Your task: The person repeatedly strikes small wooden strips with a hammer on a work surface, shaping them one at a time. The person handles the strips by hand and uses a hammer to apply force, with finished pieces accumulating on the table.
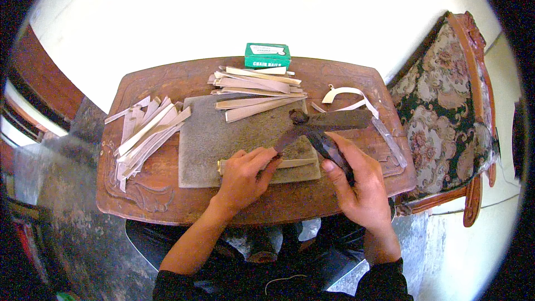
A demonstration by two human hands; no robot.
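My right hand (362, 187) is wrapped round the curved black handle of a dark tool (329, 147) above the board's right edge. I cannot make out its exact kind. At its upper end is a dark knob (299, 116), and a flat dark brown piece (343, 119) reaches right from there. The fingers of my left hand (245, 173) are closed at the lower end of a dark brown strip (287, 138) leading up to the knob. Below them, a pale narrow strip (298, 163) with a brass-coloured end lies on the grey board (200, 134), partly hidden by my left hand.
The carved wooden table (153, 83) bears a pile of pale strips (147, 136) at left and another pile (256, 86) at the back. A green box (267, 56) stands behind. A curled pale strip (351, 97) and a translucent flat piece (390, 142) lie right, near a floral chair (440, 106).
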